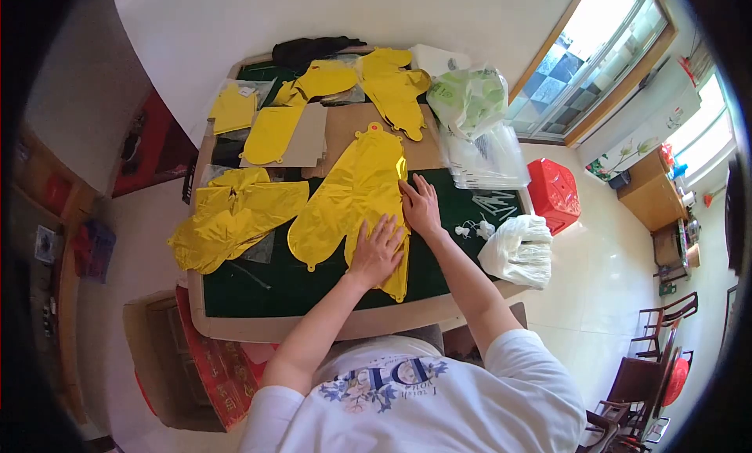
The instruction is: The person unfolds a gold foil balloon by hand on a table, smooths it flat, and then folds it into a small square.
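Note:
A flat yellow foil balloon [333,210] with small tabs at its tips lies in front of me on the dark green tabletop [313,292]. My left hand [377,253] rests palm down on its lower right part, fingers spread. At the balloon's right edge is my right hand [421,206], fingers apart and touching the foil near a shiny crease; whether the thumb pinches the edge is hard to see. A crumpled pile of yellow foil balloons [227,218] lies to the left.
More flat yellow balloons [392,89] lie at the back on cardboard [345,128]. Clear plastic bags [486,159], a green-and-white bag [470,101] and a white plastic bag [517,253] sit along the right. A red stool [552,194] stands beyond the table's right side.

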The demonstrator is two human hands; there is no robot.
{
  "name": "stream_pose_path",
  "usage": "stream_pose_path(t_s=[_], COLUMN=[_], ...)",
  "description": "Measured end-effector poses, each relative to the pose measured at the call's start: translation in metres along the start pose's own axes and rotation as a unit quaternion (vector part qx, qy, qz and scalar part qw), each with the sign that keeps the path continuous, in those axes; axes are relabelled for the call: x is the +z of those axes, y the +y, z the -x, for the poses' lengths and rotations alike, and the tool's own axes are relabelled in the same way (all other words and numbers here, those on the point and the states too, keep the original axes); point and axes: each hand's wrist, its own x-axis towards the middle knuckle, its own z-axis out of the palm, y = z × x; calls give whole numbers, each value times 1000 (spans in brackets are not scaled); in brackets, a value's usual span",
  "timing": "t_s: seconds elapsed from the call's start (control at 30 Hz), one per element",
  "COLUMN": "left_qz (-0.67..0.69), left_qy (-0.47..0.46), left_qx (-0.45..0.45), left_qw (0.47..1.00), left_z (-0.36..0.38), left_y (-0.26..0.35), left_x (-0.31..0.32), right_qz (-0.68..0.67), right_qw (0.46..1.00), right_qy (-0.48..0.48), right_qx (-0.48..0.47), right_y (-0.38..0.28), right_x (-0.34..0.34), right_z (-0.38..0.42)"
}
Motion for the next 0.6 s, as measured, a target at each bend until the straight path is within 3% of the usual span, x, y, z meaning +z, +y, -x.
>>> stream_pose_path(t_s=[0.2,0.6], left_qz=[21,22], left_qy=[-29,-67], left_qx=[51,6], left_qw=[998,997], left_z=[4,-1], left_y=[3,5], left_x=[14,9], right_qz=[9,-3], right_qw=[1000,1000], right_qy=[0,-13], right_qx=[-2,6], right_y=[0,-1], right_x=[0,-4], right_z=[0,-1])
